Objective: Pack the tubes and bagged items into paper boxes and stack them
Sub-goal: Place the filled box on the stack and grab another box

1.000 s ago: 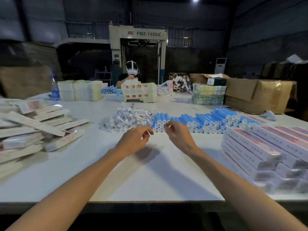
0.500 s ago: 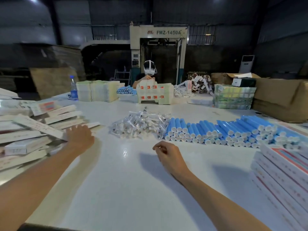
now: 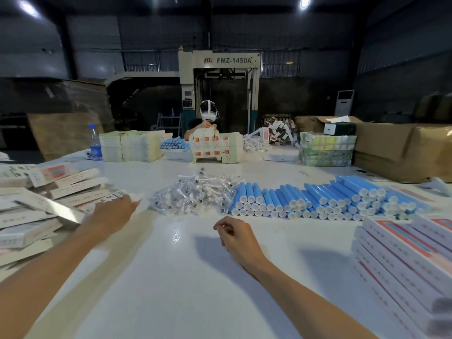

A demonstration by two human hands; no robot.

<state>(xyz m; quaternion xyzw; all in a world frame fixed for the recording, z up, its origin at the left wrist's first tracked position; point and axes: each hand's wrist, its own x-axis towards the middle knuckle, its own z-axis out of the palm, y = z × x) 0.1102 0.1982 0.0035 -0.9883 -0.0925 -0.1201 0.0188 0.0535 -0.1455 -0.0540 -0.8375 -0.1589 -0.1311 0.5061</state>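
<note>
A long row of blue tubes (image 3: 305, 201) with white caps lies across the middle of the white table (image 3: 186, 277). Left of them sits a heap of small clear bagged items (image 3: 195, 194). Flat unfolded paper boxes (image 3: 36, 204) are piled at the left. My left hand (image 3: 112, 214) is at that pile's right edge, its fingers closed on the end of one flat paper box (image 3: 117, 195). My right hand (image 3: 234, 237) rests on the table in front of the tubes, fingers curled with nothing in them. Filled boxes (image 3: 403, 253) are stacked at the right.
A person (image 3: 208, 118) works at the far side behind printed cartons (image 3: 215, 148). A water bottle (image 3: 95, 143) and paper stacks (image 3: 132, 145) stand at the back left. A wrapped bundle (image 3: 325, 149) and a large cardboard box (image 3: 403, 152) stand at the back right.
My left hand went from the centre to the flat-box pile and now draws back rightward with a box end in its fingers. My right hand dropped nearer me and stays curled.
</note>
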